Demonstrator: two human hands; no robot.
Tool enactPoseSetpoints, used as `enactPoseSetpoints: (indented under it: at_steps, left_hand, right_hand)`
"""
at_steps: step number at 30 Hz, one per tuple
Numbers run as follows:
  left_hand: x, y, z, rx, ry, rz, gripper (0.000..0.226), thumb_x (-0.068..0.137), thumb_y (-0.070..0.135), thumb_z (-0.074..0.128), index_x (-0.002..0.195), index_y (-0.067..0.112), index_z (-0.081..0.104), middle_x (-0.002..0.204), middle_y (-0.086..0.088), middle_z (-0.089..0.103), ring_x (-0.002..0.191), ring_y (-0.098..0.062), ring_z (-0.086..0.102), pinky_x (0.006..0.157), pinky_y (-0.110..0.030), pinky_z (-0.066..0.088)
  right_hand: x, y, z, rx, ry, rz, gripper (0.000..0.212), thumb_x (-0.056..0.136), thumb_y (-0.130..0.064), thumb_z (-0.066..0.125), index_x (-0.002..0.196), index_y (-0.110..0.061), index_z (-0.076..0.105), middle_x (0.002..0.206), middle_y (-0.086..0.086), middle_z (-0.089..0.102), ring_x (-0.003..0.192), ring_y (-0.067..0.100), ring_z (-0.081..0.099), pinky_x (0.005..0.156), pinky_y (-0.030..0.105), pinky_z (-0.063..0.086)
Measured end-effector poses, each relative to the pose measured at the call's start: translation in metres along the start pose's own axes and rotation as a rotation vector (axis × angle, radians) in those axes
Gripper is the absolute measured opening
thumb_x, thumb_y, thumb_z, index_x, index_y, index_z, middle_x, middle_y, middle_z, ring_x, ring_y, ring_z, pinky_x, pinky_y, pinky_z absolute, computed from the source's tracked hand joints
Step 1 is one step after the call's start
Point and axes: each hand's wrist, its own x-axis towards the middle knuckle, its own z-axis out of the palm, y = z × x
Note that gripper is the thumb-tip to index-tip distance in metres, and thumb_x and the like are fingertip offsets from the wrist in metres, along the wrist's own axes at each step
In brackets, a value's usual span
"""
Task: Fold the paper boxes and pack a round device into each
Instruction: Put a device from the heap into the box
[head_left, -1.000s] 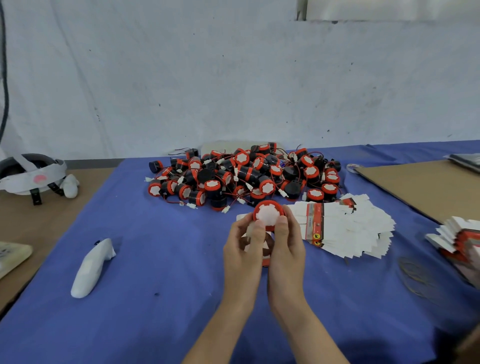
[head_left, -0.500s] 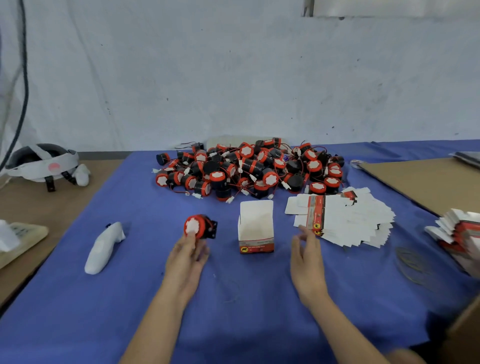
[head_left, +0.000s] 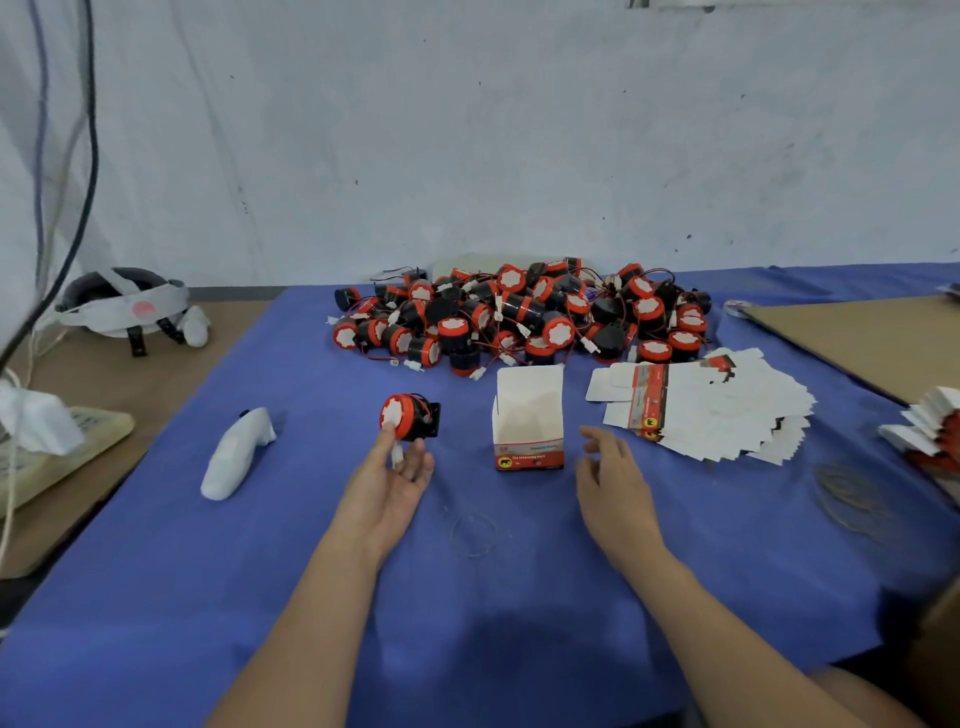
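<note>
An open white paper box (head_left: 530, 423) with a red band stands upright on the blue cloth (head_left: 260, 571), its top flap raised. To its left a red and black round device (head_left: 410, 415) lies on its side, white face towards me. The thumb and fingertips of my left hand (head_left: 392, 475) touch the device's near edge, and a small white connector lies by the fingers. My right hand (head_left: 613, 483) hovers just right of the box with relaxed fingers and holds nothing. A fan of flat boxes (head_left: 722, 410) lies further right. Behind sits a pile of several round devices (head_left: 519, 317).
A white controller (head_left: 236, 457) lies on the left of the cloth, and a headset (head_left: 124, 306) sits on the brown table beyond it. A cardboard sheet (head_left: 872, 338) and another stack of flat boxes (head_left: 930, 431) are at the right, with rubber bands (head_left: 852, 493) near them.
One second ago both hands held a device and box together at centre. The box and device now stand apart on the cloth. My right hand has moved from the flat stack towards the box.
</note>
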Motion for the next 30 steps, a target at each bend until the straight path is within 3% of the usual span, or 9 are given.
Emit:
enactPoseSetpoints:
  at_steps: [4,8,14,19,24,30]
  left_hand:
    - [0.0023,-0.0019,-0.0031,0.024,-0.007,-0.002,0.027,0.098,0.029,0.061,0.120,0.014,0.064,0.111,-0.002,0.069,0.096,-0.009,0.064,0.078,-0.028,0.053]
    - [0.0037,-0.0016,-0.0031,0.029,-0.016,0.003,0.032,0.097,0.029,0.062,0.125,0.013,0.063,0.115,-0.002,0.068,0.095,-0.010,0.065,0.078,-0.028,0.054]
    - [0.0017,-0.0019,-0.0041,0.025,-0.025,0.010,0.034,0.098,0.029,0.061,0.129,0.013,0.060,0.117,-0.004,0.066,0.096,-0.011,0.064,0.080,-0.028,0.053]
    - [0.0023,-0.0020,-0.0050,0.035,-0.037,0.006,0.028,0.097,0.029,0.061,0.120,0.013,0.065,0.098,-0.001,0.074,0.090,-0.010,0.067,0.076,-0.027,0.055]
    - [0.0033,-0.0023,-0.0054,0.032,-0.029,0.001,0.028,0.096,0.028,0.063,0.120,0.013,0.065,0.106,-0.003,0.070,0.093,-0.011,0.065,0.078,-0.028,0.054]
    - [0.0034,-0.0021,-0.0066,0.043,-0.035,0.002,0.026,0.097,0.028,0.063,0.117,0.014,0.067,0.095,0.000,0.077,0.094,-0.011,0.066,0.077,-0.028,0.054]
  right_hand:
    - [-0.0020,-0.0008,-0.0002,-0.040,0.010,-0.017,0.027,0.104,-0.015,0.046,0.130,-0.021,0.048,0.129,-0.002,0.057,0.081,0.017,0.059,0.059,0.033,0.046]
    - [-0.0034,-0.0034,0.0018,-0.091,-0.028,-0.114,0.024,0.104,-0.019,0.048,0.128,-0.021,0.048,0.131,-0.001,0.054,0.090,0.017,0.058,0.062,0.027,0.046]
    - [-0.0065,-0.0071,0.0052,-0.223,-0.033,-0.196,0.056,0.103,-0.018,0.049,0.154,-0.024,0.027,0.137,0.004,0.044,0.069,0.019,0.052,0.053,0.027,0.036]
    - [-0.0076,-0.0090,0.0041,-0.263,-0.040,-0.262,0.069,0.103,-0.017,0.048,0.159,-0.035,0.013,0.154,0.002,0.030,0.056,0.010,0.043,0.045,0.018,0.029]
    - [-0.0062,-0.0081,0.0037,-0.326,-0.109,-0.259,0.065,0.105,-0.022,0.045,0.158,-0.042,0.014,0.163,0.000,0.018,0.074,0.014,0.055,0.051,0.024,0.044]
    - [-0.0032,-0.0060,0.0050,-0.375,-0.158,-0.236,0.063,0.106,-0.027,0.043,0.159,-0.039,0.011,0.164,-0.001,0.016,0.081,0.014,0.057,0.057,0.023,0.047]
